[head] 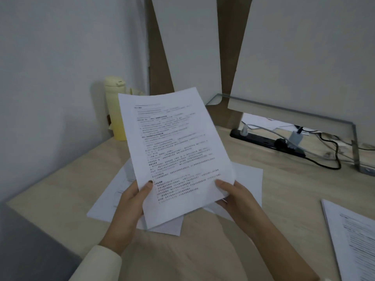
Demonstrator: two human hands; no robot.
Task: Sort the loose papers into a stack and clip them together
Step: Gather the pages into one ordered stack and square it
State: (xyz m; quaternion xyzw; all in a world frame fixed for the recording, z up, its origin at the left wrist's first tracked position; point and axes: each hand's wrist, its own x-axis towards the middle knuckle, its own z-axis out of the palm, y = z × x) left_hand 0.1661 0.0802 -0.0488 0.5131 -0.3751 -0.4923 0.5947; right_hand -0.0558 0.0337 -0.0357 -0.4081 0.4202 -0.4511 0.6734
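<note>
I hold a printed sheet of paper tilted up above the wooden desk. My left hand grips its lower left edge, thumb on top. My right hand pinches its lower right corner. Under the held sheet several loose papers lie fanned out on the desk, partly hidden by the sheet and my hands. Another stack of printed papers lies at the right edge of the view. No clip is visible.
A pale yellow bottle stands at the back left by the wall. A black power strip with plugs and cables lies at the back right, beneath a glass shelf. White boards lean against the back wall.
</note>
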